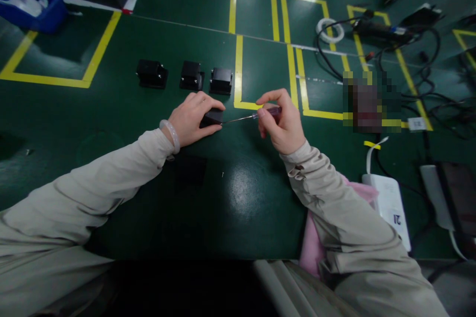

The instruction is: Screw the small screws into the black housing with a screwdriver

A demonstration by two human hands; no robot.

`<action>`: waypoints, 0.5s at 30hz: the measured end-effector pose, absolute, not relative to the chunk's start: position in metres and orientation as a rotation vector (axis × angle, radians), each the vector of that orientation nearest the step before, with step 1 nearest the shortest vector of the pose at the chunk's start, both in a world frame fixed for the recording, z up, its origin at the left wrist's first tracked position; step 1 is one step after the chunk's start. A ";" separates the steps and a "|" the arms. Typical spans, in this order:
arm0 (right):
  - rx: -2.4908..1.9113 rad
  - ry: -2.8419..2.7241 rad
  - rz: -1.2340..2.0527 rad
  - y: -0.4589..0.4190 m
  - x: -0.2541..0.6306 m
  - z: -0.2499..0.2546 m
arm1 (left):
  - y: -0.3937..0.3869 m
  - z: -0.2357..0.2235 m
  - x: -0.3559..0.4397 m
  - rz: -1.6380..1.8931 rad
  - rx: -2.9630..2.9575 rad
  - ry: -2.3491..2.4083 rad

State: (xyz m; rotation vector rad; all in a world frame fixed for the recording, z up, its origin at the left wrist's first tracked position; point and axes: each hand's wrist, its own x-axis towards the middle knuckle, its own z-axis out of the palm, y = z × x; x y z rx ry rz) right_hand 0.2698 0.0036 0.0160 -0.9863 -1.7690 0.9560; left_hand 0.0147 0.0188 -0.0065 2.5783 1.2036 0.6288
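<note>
My left hand, palm down, grips a black, boxy block; my right hand, fingers curled, holds a thin-shafted screwdriver pointing left at the block's right end.

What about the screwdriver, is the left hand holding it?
No, the right hand grips the screwdriver, while the left hand holds a black block.

From here, black block partly hidden by left hand. Tip of screwdriver too fine to tell what it meets. Blue bin cut off at left edge. Pink cloth mostly behind right sleeve. Speck on surface too small to name. Item at right blurred into squares.
</note>
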 end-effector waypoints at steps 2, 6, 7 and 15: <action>-0.989 -1.777 0.962 0.004 0.270 0.017 | 0.019 -0.007 0.015 0.630 2.575 1.206; -1.026 -1.761 0.968 0.003 0.270 0.016 | 0.019 -0.007 0.014 0.626 2.563 1.207; -1.037 -1.759 0.968 0.003 0.270 0.016 | 0.019 -0.007 0.014 0.628 2.566 1.204; -1.002 -1.753 0.967 0.003 0.269 0.017 | 0.019 -0.007 0.015 0.628 2.564 1.207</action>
